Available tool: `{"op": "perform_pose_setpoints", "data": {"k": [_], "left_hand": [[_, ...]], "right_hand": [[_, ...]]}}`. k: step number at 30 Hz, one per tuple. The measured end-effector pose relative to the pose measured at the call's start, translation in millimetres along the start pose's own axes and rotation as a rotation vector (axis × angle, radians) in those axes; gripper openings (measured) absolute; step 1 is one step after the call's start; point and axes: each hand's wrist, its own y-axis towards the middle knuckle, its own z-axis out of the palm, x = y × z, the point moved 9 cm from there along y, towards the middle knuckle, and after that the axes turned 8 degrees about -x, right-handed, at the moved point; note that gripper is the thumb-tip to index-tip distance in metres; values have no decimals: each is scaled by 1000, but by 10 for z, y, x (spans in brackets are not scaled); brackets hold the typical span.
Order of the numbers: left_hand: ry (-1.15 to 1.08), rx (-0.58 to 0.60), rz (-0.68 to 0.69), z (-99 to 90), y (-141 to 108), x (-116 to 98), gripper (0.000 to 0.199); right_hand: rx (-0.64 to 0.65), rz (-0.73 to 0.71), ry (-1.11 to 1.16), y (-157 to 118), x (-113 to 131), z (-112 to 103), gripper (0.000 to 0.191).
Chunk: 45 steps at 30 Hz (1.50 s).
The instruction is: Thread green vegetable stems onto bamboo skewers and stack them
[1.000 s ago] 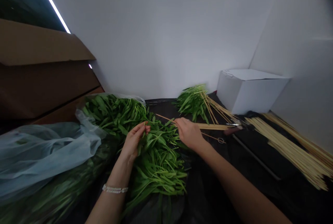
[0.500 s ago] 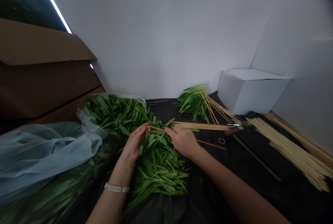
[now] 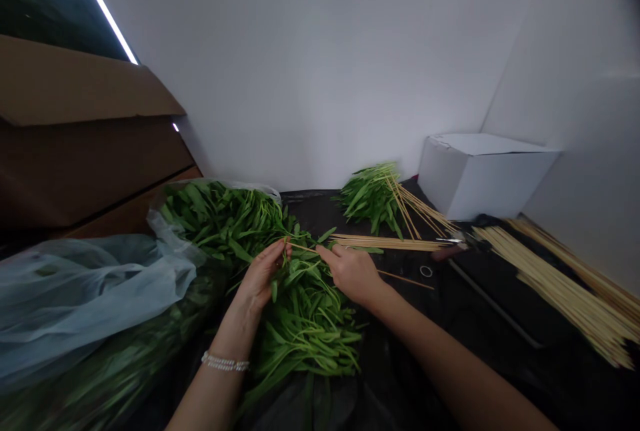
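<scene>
My right hand (image 3: 353, 272) is closed round a thin wooden skewer (image 3: 303, 247), whose one end runs left to my other hand and whose other end sticks out to the right. My left hand (image 3: 264, 272) pinches a green leafy stem (image 3: 275, 289) at the skewer's left tip; how the stem and tip meet is too small to make out. Beneath both hands lies a heap of leafy green stems (image 3: 315, 331). Just beyond my right hand rests a row of skewers (image 3: 385, 241) on the black sheet.
Skewered greens (image 3: 370, 197) lie at the back, beside a white box (image 3: 493, 177). Cutters (image 3: 453, 247), a ring (image 3: 426, 271) and bundled skewers (image 3: 555, 291) are on the right. To the left are a clear plastic bag (image 3: 100, 291), more greens (image 3: 225, 217) and a cardboard box (image 3: 90, 171).
My left hand has shifted very slightly to the right along the skewer's tip, with the leaf in it. My right hand stays nearly still.
</scene>
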Motion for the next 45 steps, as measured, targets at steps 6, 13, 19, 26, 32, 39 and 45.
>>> {"op": "perform_pose_setpoints", "data": {"k": [6, 13, 19, 26, 32, 39, 45], "left_hand": [[-59, -18, -52, 25, -41, 20, 13], [-47, -17, -50, 29, -40, 24, 14], [-9, -14, -23, 26, -36, 25, 15], [49, 45, 17, 89, -64, 54, 34], [127, 37, 108, 83, -75, -18, 36], [226, 112, 111, 161, -140, -12, 36], [306, 175, 156, 294, -181, 53, 35]], "right_hand": [[-4, -2, -3, 1, 1, 5, 45], [11, -4, 1, -10, 2, 19, 45], [18, -8, 1, -11, 14, 18, 45], [15, 7, -5, -18, 23, 61, 44], [3, -3, -10, -19, 38, 51, 43], [-3, -9, -5, -26, 59, 67, 41], [5, -12, -9, -25, 61, 94, 40]]}}
